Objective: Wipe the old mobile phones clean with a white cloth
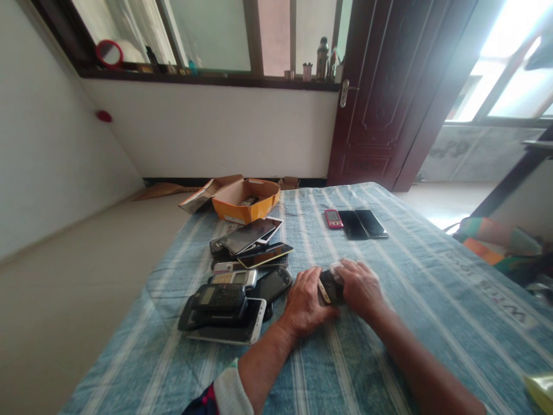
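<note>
Close above the striped blue cloth, my left hand (306,297) grips the left edge of a dark mobile phone (330,287) with a pale side. My right hand (360,286) is closed around a crumpled whitish wipe or tissue (335,271), pressed against the phone's right part. Fingers cover much of the phone. Left of my hands lies a heap of phones: a black keypad phone (222,298) on top of a white-edged smartphone (242,325), a silver keypad phone (237,278), a black slider-like phone (273,284) and a yellow-edged phone (265,255).
An open orange box (242,213) with a phone inside stands at the table's far left. A pink phone (333,219) and two dark smartphones (355,225) lie in a row farther right. The blue striped tablecloth (432,300) covers the table. Something yellow (542,389) shows at the right edge.
</note>
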Demonstrator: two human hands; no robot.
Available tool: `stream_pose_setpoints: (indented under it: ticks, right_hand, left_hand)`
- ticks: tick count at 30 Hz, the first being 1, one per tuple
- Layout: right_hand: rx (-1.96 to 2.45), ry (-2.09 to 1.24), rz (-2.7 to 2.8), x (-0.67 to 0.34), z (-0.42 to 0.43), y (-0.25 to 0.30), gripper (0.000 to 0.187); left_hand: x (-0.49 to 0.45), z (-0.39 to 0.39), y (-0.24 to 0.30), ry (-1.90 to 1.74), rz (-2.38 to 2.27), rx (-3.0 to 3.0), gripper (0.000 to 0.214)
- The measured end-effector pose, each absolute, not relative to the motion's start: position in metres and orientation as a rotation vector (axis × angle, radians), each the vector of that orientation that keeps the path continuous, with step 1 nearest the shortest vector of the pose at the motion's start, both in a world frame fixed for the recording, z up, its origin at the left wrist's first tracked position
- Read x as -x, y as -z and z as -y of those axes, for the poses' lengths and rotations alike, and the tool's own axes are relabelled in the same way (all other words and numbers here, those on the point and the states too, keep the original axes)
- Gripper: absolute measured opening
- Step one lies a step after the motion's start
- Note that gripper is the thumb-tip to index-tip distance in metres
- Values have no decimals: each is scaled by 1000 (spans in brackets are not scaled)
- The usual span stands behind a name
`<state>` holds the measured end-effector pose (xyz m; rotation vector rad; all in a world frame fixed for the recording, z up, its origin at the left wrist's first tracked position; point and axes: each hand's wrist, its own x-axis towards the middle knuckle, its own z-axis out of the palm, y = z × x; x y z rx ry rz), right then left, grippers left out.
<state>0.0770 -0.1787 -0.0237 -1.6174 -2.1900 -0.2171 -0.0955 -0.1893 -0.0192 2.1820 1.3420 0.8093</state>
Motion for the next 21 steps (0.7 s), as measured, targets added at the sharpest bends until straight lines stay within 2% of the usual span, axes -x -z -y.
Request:
stream_pose_setpoints:
  ticks: [8, 21]
  right_hand:
    - [1397, 58, 2317, -58, 185, 19, 28]
    - [1955, 4, 2124, -94, 170, 9, 44]
  left_hand:
    - [96, 189, 25, -879, -1313, -2248, 79]
    - [95, 189, 19, -804, -1355, -2212, 75]
